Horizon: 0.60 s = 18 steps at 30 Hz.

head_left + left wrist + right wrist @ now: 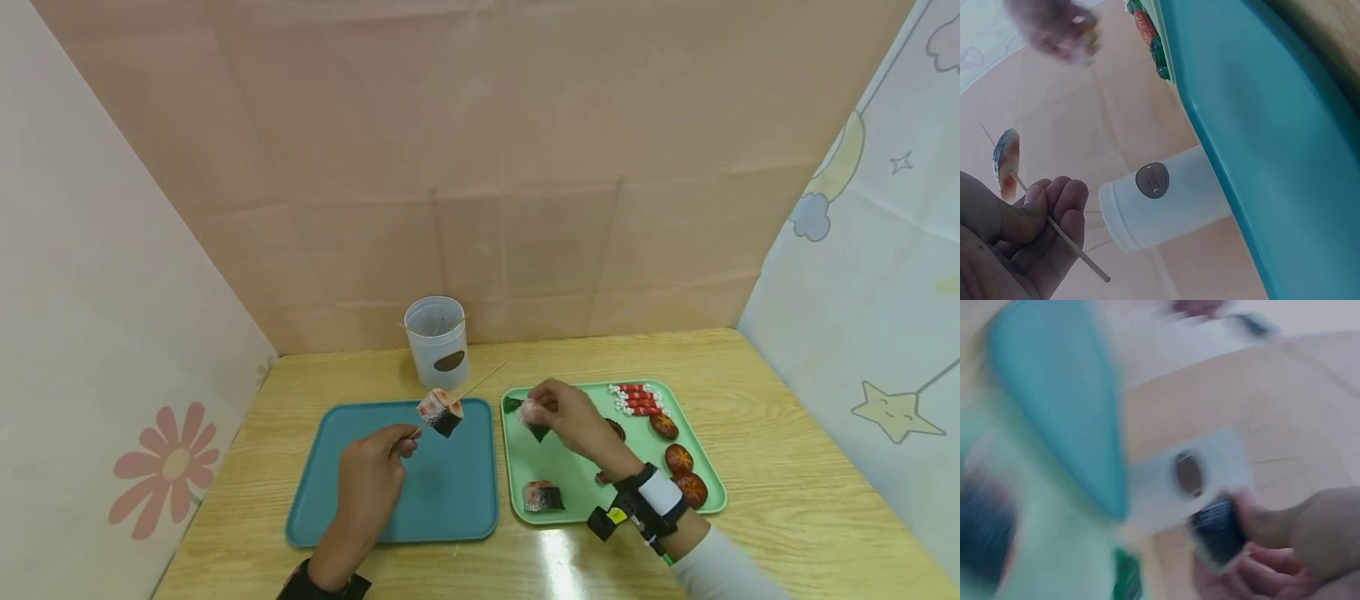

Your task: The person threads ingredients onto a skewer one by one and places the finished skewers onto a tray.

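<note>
My left hand point(371, 475) grips a thin wooden skewer point(1079, 250) near its blunt lower end, over the blue tray point(322, 492). One pale, red-tinged fish chunk point(441, 412) with dark skin is threaded on it, and the skewer's tip sticks out beyond. Above the green tray's point(570, 475) left side, my right hand point(573, 417) pinches a second dark-skinned fish chunk point(1219, 528) between thumb and fingers. Another such piece of fish point(543, 497) lies at that tray's near left corner. The right wrist view is blurred.
Behind the trays stands a white cup point(438, 346) with several skewers in it. The green tray also bears red-and-white sticks point(637, 400), several brown mushrooms point(678, 459) and a green piece point(512, 404). My right forearm partly covers some dark red pieces.
</note>
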Tool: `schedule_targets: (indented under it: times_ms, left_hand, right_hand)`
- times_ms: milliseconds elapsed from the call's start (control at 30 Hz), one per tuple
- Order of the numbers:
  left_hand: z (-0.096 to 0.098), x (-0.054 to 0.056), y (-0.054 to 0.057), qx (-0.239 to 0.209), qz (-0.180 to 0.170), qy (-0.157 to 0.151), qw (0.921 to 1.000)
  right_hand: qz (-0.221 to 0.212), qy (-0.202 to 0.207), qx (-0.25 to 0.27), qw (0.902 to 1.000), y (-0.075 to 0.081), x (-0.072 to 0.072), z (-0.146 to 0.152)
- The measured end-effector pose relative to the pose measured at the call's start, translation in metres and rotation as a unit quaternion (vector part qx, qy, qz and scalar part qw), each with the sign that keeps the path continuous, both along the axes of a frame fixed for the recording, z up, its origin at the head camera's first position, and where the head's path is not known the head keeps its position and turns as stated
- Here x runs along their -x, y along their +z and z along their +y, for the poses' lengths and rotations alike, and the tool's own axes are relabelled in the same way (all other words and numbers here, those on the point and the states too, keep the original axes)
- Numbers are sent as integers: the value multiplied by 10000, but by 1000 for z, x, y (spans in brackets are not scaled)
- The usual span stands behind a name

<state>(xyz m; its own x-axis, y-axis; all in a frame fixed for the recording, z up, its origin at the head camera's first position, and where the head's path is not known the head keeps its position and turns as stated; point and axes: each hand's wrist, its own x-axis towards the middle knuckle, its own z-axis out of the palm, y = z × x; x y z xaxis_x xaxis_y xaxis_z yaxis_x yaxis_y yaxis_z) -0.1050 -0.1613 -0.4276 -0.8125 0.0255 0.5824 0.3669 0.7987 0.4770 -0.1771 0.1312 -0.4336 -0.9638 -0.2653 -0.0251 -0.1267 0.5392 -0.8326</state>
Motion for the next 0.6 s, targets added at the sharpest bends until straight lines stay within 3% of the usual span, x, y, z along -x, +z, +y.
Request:
schedule_targets:
  times_ms: [33,100,200,267,367,600]
  left_hand:
    - [0,0,0,9,-16,-8,10000]
    - [1,0,0,27,-27,-43,10000]
    - [3,-1,-1,120,-46,-113,9999]
    - [4,-2,-2,161,-84,-139,9997]
    - [6,-2,-3,210,-128,-158,9996]
    - [8,-2,-1,247,-102,-164,9995]
  right_hand:
    - [-237,-117,496,9984,8,2,1]
    - [-671,-236,1561,9852,23,6,3]
    - [-1090,-192,2871,9515,43,6,4]
    - [-1143,-63,3337,9357,53,4,4]
    - [-1155,113,3616,9251,61,1,2]
    - [-1080,128,3625,9256,67,-2,-4]
